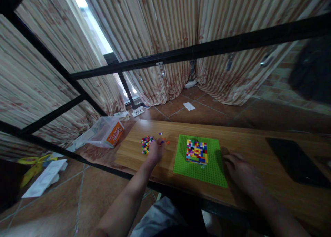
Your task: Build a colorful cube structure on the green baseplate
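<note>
One tabletop (248, 144) carries one green board (214, 176), one brick block (196, 151) on that, and one dark slab (297, 161) toward the right edge. Toward the left edge lies one brick pile (145, 146), its pieces too small to count. Two hands show: one left hand (156, 151), one right hand (239, 169).

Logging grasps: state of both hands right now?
Left hand: beside brick pile; grip can't be told.
Right hand: partly curled near baseplate edge; grip can't be told.

Two bare hands (156, 151) (240, 171) and bare forearms (131, 195) (274, 206).
A pale grey, softly creased cloth garment (158, 218) shows at the lap; the dark area beside it is too shadowed to tell.
</note>
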